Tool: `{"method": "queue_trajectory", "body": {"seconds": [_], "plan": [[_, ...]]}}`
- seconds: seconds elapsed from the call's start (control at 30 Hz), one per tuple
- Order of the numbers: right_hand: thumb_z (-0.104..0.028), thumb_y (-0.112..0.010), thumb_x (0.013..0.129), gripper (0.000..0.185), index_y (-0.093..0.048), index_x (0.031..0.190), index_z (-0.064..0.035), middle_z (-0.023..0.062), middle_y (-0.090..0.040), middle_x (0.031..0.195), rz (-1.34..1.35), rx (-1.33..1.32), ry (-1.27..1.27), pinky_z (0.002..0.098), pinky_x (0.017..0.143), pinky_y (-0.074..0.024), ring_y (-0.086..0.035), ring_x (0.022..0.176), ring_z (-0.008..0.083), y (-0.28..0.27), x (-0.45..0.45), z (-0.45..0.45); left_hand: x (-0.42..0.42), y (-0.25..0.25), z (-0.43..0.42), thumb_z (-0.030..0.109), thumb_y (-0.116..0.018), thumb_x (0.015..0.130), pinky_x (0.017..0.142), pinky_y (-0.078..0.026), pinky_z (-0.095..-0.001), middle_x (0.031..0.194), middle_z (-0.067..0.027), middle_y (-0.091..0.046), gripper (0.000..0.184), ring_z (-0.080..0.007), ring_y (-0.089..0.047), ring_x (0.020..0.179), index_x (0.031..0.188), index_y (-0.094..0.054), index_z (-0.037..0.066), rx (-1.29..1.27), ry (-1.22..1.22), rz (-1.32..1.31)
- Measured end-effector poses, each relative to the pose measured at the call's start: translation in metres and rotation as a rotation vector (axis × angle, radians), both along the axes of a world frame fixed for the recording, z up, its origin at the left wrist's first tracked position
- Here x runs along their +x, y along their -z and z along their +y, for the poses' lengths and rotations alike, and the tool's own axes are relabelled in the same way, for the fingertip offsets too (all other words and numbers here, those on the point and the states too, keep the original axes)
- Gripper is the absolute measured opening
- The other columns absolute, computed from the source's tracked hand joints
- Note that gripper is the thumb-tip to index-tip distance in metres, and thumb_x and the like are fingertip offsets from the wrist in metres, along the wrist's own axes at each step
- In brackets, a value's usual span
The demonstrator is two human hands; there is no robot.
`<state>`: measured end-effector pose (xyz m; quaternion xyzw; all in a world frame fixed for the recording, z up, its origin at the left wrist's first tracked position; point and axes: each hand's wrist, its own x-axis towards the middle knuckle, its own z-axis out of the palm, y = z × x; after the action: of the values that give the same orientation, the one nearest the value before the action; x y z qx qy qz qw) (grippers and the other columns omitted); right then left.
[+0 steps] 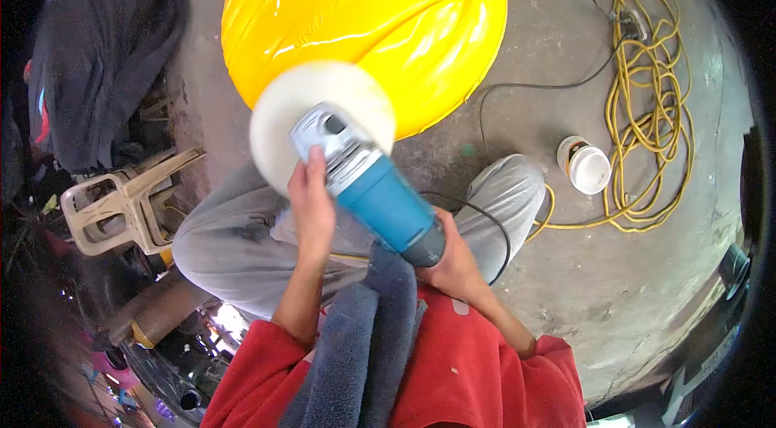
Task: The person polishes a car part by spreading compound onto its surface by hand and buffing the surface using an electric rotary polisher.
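Observation:
Both my hands hold a blue angle polisher with a silver gear head. My left hand grips it near the head, and my right hand is wrapped round the dark rear end. A round white buffing pad, blurred at its rim, overlaps the near edge of a glossy yellow curved panel in view; whether it touches cannot be told. A grey-blue towel hangs down over my red top, just behind the polisher.
A tangled yellow extension cord lies on the concrete floor at right, with a black cable running from it. Beside it stands a white-lidded tub. A beige plastic stool lies at left, below a dark cloth.

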<state>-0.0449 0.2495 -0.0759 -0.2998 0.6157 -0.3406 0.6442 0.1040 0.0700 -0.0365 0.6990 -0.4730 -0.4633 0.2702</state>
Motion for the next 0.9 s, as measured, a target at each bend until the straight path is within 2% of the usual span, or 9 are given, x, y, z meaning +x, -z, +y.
{"method": "queue_trajectory", "body": {"seconds": [0.07, 0.1, 0.23, 0.33, 0.5, 0.57, 0.8, 0.87, 0.9], "plan": [[-0.006, -0.077, 0.066, 0.085, -0.033, 0.139, -0.0088, 0.0227, -0.060, 0.118, -0.045, -0.074, 0.176, 0.0415, 0.093, -0.0467, -0.060, 0.113, 0.0378, 0.000, -0.013, 0.003, -0.040, -0.004, -0.016, 0.044, -0.052, 0.098, 0.076, -0.047, -0.0329, 0.092, -0.0127, -0.067, 0.053, -0.0179, -0.060, 0.085, 0.102, -0.064, -0.007, 0.018, 0.222, -0.165], [-0.003, -0.076, 0.065, 0.082, -0.035, 0.136, -0.0058, 0.0167, -0.059, 0.115, -0.046, -0.067, 0.248, 0.0374, 0.095, -0.0446, -0.058, 0.111, 0.0287, -0.002, -0.020, 0.001, -0.063, -0.004, -0.025, 0.047, -0.054, 0.097, 0.072, -0.047, -0.0348, 0.085, -0.0138, -0.066, 0.055, -0.0194, -0.060, 0.079, 0.096, -0.064, -0.007, -0.016, 0.303, -0.219], [0.001, -0.071, 0.065, 0.074, -0.037, 0.131, -0.0033, 0.0118, -0.059, 0.107, -0.166, -0.133, 0.438, 0.0349, 0.093, -0.0444, -0.057, 0.102, 0.0211, 0.022, -0.036, -0.021, -0.134, -0.001, -0.068, 0.053, -0.058, 0.091, 0.067, -0.047, -0.0382, 0.072, -0.0182, -0.062, 0.061, -0.0255, -0.059, 0.069, 0.086, -0.064, -0.007, -0.181, 0.583, -0.376], [0.001, -0.071, 0.068, 0.072, -0.036, 0.131, -0.0020, 0.0105, -0.058, 0.109, -0.242, -0.211, 0.525, 0.0341, 0.093, -0.0442, -0.056, 0.103, 0.0199, 0.034, -0.026, -0.036, -0.152, -0.010, -0.081, 0.054, -0.058, 0.091, 0.066, -0.046, -0.0388, 0.070, -0.0186, -0.062, 0.062, -0.0288, -0.059, 0.067, 0.084, -0.064, -0.007, -0.169, 0.663, -0.419], [-0.005, -0.081, 0.068, 0.082, -0.033, 0.134, -0.0033, 0.0132, -0.056, 0.118, -0.396, -0.178, 0.557, 0.0359, 0.098, -0.0427, -0.056, 0.110, 0.0218, 0.028, 0.031, -0.036, -0.114, -0.028, -0.076, 0.051, -0.060, 0.091, 0.063, -0.046, -0.0384, 0.069, -0.0173, -0.063, 0.058, -0.0233, -0.059, 0.064, 0.084, -0.064, -0.007, -0.222, 0.639, -0.488], [-0.002, -0.080, 0.068, 0.078, -0.036, 0.132, -0.0043, 0.0086, -0.055, 0.118, -0.457, -0.146, 0.606, 0.0323, 0.097, -0.0417, -0.053, 0.109, 0.0169, 0.026, 0.047, -0.043, -0.119, -0.027, -0.081, 0.051, -0.060, 0.090, 0.063, -0.046, -0.0383, 0.068, -0.0169, -0.063, 0.058, -0.0223, -0.059, 0.064, 0.084, -0.064, -0.006, -0.232, 0.683, -0.480], [-0.014, -0.083, 0.064, 0.085, -0.036, 0.133, -0.0037, 0.0139, -0.057, 0.118, -0.451, -0.145, 0.669, 0.0371, 0.096, -0.0433, -0.056, 0.111, 0.0238, 0.051, 0.022, -0.072, -0.165, -0.017, -0.111, 0.055, -0.061, 0.088, 0.061, -0.045, -0.0383, 0.066, -0.0186, -0.059, 0.062, -0.0272, -0.058, 0.062, 0.082, -0.063, -0.007, -0.254, 0.874, -0.538], [-0.017, -0.084, 0.061, 0.087, -0.037, 0.133, -0.0044, 0.0141, -0.057, 0.118, -0.412, -0.207, 0.721, 0.0373, 0.096, -0.0437, -0.056, 0.111, 0.0248, 0.049, 0.027, -0.070, -0.164, -0.020, -0.106, 0.053, -0.060, 0.089, 0.062, -0.046, -0.0369, 0.067, -0.0172, -0.061, 0.061, -0.0249, -0.060, 0.063, 0.084, -0.064, -0.007, -0.238, 0.814, -0.665], [-0.014, -0.083, 0.062, 0.087, -0.035, 0.134, -0.0041, 0.0143, -0.056, 0.118, -0.360, -0.219, 0.718, 0.0378, 0.098, -0.0421, -0.055, 0.112, 0.0253, 0.051, 0.035, -0.064, -0.162, -0.028, -0.094, 0.051, -0.060, 0.090, 0.061, -0.046, -0.0356, 0.068, -0.0151, -0.062, 0.059, -0.0219, -0.059, 0.062, 0.086, -0.065, -0.007, -0.261, 0.779, -0.590]]}}
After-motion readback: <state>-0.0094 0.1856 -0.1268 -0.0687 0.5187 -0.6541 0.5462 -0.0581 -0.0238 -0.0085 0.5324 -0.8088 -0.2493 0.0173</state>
